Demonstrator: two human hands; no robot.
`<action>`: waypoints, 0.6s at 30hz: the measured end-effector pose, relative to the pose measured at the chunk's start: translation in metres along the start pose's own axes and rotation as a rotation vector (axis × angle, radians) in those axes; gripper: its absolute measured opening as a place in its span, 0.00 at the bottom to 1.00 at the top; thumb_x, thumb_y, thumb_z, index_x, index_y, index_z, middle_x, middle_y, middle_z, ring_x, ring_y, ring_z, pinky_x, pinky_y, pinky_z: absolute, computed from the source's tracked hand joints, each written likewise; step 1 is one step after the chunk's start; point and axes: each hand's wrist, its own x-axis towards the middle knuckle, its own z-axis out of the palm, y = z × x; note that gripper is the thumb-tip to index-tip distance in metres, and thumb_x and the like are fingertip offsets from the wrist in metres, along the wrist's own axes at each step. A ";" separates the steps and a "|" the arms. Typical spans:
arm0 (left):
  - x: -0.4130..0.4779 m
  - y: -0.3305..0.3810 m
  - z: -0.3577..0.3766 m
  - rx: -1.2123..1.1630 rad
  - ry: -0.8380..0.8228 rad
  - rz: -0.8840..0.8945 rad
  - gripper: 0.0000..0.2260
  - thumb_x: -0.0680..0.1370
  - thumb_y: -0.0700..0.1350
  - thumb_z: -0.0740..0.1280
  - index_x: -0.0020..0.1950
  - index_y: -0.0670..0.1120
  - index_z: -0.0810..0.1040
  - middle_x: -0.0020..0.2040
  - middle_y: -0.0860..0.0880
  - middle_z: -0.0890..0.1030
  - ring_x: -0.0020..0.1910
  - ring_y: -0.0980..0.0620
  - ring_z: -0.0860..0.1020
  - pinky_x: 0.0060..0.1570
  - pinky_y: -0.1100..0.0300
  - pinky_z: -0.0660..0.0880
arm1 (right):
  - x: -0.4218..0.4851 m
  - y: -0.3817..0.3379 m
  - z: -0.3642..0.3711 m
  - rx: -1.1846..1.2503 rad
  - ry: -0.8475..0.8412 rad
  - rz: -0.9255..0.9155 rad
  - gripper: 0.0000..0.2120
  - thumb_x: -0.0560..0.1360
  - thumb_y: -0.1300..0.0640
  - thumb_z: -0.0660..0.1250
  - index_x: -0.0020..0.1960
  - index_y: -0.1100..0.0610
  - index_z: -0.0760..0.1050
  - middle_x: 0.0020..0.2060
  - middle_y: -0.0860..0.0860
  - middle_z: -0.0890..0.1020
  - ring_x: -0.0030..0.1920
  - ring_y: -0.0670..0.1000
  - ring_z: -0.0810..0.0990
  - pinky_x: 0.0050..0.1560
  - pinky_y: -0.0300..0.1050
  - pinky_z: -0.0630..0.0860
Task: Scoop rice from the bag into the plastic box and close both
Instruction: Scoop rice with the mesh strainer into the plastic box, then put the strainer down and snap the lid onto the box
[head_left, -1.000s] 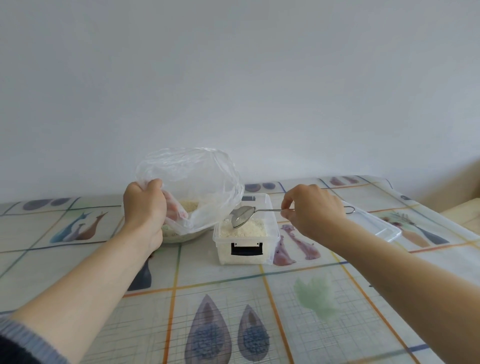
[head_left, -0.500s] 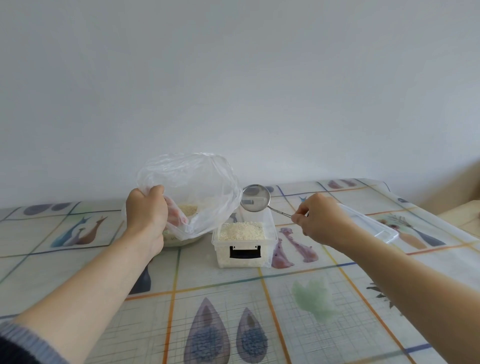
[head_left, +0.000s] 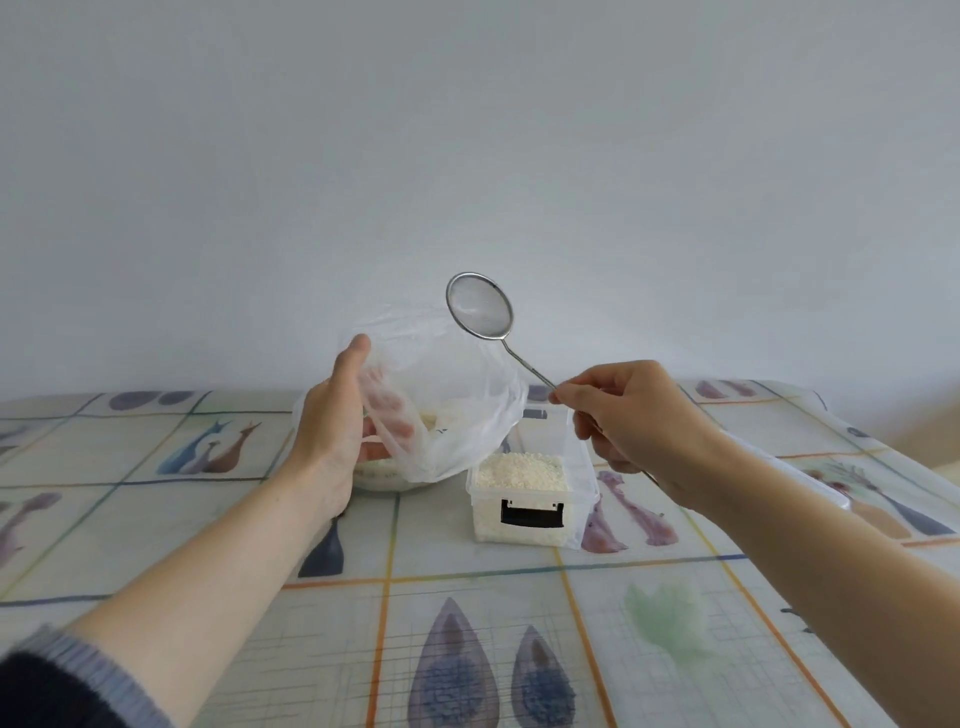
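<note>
Rice bag (head_left: 457, 415) in left hand (head_left: 332, 426), strainer (head_left: 480, 306) raised

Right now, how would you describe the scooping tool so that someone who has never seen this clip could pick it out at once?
Start at the patterned table and find the clear plastic box of rice near its middle. Just right of it, the right hand pinches a thin metal handle that rises up and to the left. At its tip, above the clear bag, is the strainer: a small round wire-mesh scoop, the only metal thing there, currently empty.
</note>
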 end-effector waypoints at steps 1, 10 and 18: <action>0.000 0.001 -0.005 -0.010 -0.008 -0.008 0.29 0.73 0.69 0.58 0.51 0.46 0.83 0.37 0.47 0.87 0.35 0.46 0.84 0.35 0.53 0.79 | -0.001 -0.005 0.007 0.032 -0.033 -0.011 0.08 0.77 0.60 0.67 0.44 0.64 0.81 0.23 0.50 0.75 0.19 0.47 0.62 0.20 0.35 0.57; 0.004 -0.008 -0.054 -0.040 0.156 -0.061 0.30 0.80 0.63 0.49 0.44 0.44 0.83 0.34 0.47 0.79 0.26 0.49 0.76 0.25 0.58 0.75 | -0.014 -0.027 0.091 0.124 -0.354 -0.074 0.08 0.77 0.61 0.65 0.45 0.62 0.82 0.25 0.52 0.76 0.19 0.47 0.63 0.20 0.35 0.58; 0.019 -0.004 -0.099 -0.135 0.735 0.204 0.12 0.79 0.46 0.56 0.35 0.50 0.67 0.34 0.51 0.70 0.33 0.52 0.69 0.36 0.60 0.68 | -0.016 0.010 0.121 -0.164 -0.475 -0.016 0.08 0.77 0.57 0.66 0.46 0.59 0.82 0.27 0.50 0.79 0.22 0.46 0.70 0.23 0.37 0.67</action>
